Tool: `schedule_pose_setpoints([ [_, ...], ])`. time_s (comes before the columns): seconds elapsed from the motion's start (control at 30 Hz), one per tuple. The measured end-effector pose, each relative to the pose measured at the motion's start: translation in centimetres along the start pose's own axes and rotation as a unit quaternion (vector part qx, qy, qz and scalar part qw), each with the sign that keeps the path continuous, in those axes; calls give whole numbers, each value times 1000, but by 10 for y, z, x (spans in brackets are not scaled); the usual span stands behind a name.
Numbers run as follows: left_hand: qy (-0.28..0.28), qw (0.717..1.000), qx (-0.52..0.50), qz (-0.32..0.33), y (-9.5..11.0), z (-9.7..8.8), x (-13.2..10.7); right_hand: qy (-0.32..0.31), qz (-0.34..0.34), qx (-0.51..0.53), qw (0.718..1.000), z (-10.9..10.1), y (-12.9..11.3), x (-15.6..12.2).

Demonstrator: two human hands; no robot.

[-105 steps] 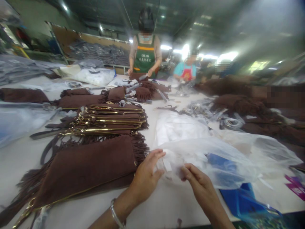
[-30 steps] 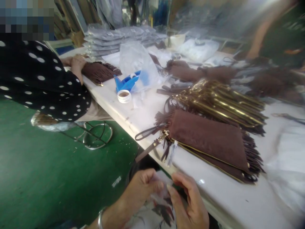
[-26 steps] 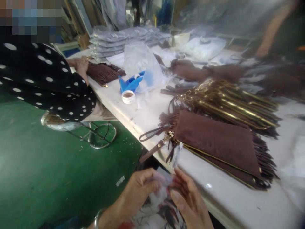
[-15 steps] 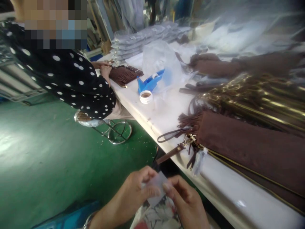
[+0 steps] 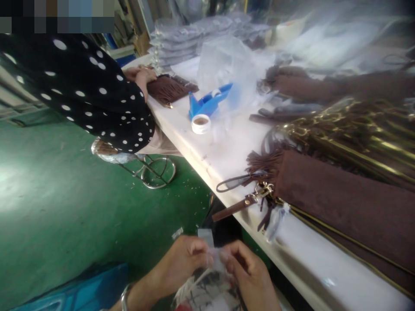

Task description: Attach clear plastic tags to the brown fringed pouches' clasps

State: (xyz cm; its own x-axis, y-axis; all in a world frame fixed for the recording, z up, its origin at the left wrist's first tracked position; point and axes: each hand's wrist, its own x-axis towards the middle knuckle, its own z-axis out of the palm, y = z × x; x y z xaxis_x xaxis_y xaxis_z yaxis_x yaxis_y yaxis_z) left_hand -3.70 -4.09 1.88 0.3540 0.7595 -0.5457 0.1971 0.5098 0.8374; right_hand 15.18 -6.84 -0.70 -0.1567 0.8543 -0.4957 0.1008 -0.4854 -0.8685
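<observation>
My left hand (image 5: 186,259) and my right hand (image 5: 248,268) meet low in the view, above my lap. Both pinch a small translucent plastic piece (image 5: 216,254) between thumb and fingers, one hand on each side. A pale, card-like rectangle (image 5: 205,236) shows just above the left fingertips; whether it belongs to the plastic I cannot tell. Under the hands lies patterned cloth (image 5: 207,291). On the table, to the right, a brown fringed bag (image 5: 340,203) lies with its gold clasp and wrist strap (image 5: 231,209) hanging over the edge.
At the left, a co-worker in a polka-dot top (image 5: 97,95) rests both hands on a brown fringed piece (image 5: 171,90). The white table (image 5: 223,151) bears a blue tape dispenser (image 5: 210,101), a white pot (image 5: 201,124), stacked plastic-wrapped items (image 5: 181,43) and more brown bags. A stool (image 5: 158,172) stands on the green floor.
The plastic piece, seen broad and tilted before, now looks narrower between my fingertips. The pale rectangle now stands above my left fingers. My view has shifted slightly.
</observation>
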Motion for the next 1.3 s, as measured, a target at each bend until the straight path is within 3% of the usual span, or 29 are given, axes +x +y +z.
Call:
schedule_pose_setpoints([
  [0.13, -35, 990, -138, -16, -9, -2, 5, -4, 1, -20, 1000, 3, -5, 6],
  [0.37, 40, 987, -157, -6, -20, -7, 9, -21, 7, -44, 999, 8, -6, 14],
  [0.63, 103, 994, 8, 23, -22, -20, 2, 39, 24, -15, 999, -10, 3, 35],
  [0.87, 166, 972, 154, 61, -14, -28, -1, 77, 34, 33, 996, -3, 8, 55],
  [1.2, 169, 966, 178, 83, -29, -38, 13, 129, 30, 92, 987, 15, -5, 79],
  [1.3, 163, 976, 126, 72, -32, -41, 15, 84, 70, 108, 988, 16, -1, 64],
])
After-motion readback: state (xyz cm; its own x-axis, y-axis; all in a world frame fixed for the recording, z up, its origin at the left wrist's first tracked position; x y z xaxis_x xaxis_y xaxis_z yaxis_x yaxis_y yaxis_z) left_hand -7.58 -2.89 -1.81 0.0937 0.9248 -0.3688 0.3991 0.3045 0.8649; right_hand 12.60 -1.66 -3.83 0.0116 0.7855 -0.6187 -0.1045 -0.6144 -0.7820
